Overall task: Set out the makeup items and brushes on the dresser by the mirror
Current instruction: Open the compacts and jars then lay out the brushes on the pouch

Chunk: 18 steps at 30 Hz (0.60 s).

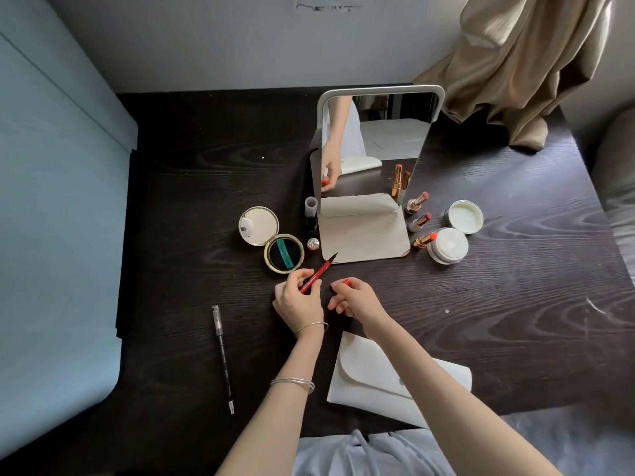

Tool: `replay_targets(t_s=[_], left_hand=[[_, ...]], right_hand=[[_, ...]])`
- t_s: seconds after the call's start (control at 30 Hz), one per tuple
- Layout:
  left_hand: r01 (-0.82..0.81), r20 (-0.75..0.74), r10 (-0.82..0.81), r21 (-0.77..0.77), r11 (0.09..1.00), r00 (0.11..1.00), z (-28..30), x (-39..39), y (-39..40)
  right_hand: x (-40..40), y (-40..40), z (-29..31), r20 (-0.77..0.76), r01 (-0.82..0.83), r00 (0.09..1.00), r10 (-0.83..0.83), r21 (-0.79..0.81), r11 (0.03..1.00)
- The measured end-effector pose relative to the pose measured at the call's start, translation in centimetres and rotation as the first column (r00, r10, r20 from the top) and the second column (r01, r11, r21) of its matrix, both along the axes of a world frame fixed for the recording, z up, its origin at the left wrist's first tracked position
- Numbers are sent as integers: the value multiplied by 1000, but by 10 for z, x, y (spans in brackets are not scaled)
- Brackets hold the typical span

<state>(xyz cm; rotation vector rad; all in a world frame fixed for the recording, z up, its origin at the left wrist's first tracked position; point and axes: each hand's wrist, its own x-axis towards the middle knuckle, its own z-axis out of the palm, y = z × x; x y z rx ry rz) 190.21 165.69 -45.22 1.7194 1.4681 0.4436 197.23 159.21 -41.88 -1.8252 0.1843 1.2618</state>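
Observation:
On the dark wooden dresser (pixel 206 187) stands a white-framed mirror (pixel 372 139) on a beige base. My left hand (pixel 299 302) holds a red eyeliner pen (pixel 318 273), uncapped, its black tip pointing at the mirror's base. My right hand (pixel 357 298) pinches the pen's red cap (pixel 346 282). An open gold compact (pixel 271 240) lies left of the mirror. Three open lipsticks (pixel 420 219) stand on the mirror's right, beside an open cream jar (pixel 448 249) and its lid (pixel 464 216). A black pencil (pixel 223 357) lies at the front left.
A white pouch (pixel 388 379) lies at the front edge under my right forearm. A small grey tube (pixel 311 213) and a tiny glittery cap (pixel 313 243) sit at the mirror's left. A beige curtain (pixel 508 70) drapes onto the back right corner. A blue wall panel borders the left.

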Motion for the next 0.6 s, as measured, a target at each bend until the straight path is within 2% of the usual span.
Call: replay_targets(t_s=[0.23, 0.37, 0.6], left_hand=[[-12, -12, 13, 5, 1000, 1000, 4, -10, 2], [42, -26, -41, 34, 999, 999, 1, -21, 3], [59, -98, -56, 36, 998, 994, 1, -18, 5]], right_hand=[[-1, 1, -1, 33, 7, 999, -6, -30, 1000], [-2, 0, -2, 8, 3, 1000, -3, -22, 1000], [-2, 7, 2, -24, -23, 999, 24, 41, 999]])
